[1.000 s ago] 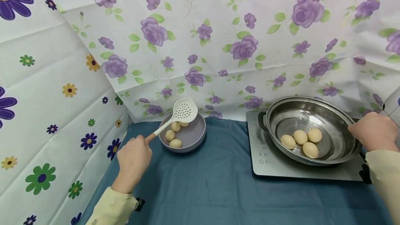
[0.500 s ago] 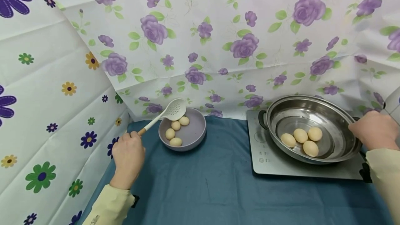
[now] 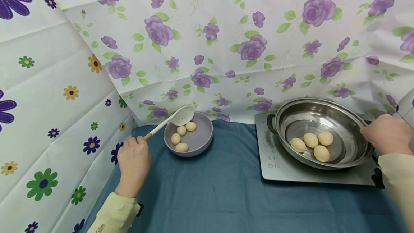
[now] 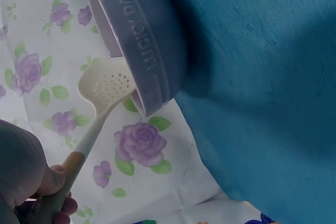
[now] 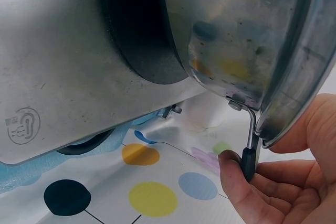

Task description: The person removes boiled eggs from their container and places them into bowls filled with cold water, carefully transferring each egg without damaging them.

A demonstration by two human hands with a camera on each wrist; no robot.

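Observation:
My left hand (image 3: 133, 163) grips the wooden end of a white slotted spoon (image 3: 183, 115). The spoon's perforated head lies over the back-left rim of a lilac bowl (image 3: 202, 143), close above the eggs (image 3: 182, 147) inside. In the left wrist view, the spoon's handle (image 4: 92, 136) runs between thumb and fingers, and its head is partly hidden behind the bowl's rim. My right hand (image 3: 386, 135) holds the right side handle of a steel pan (image 3: 343, 118). Several eggs (image 3: 311, 140) sit together in the pan. In the right wrist view, thumb and fingers curl round the handle (image 5: 249, 162).
Under the pan is a flat silver induction cooktop (image 3: 267, 157). A blue cloth (image 3: 213, 190) covers the table. Flowered sheets (image 3: 181, 64) rise behind and to the left. The pan's other black handle (image 3: 271, 124) points left.
My left hand has drawn back leftward with the slotted spoon, then the spoon's head has dipped slightly toward the bowl. The right hand, pan and eggs stay put.

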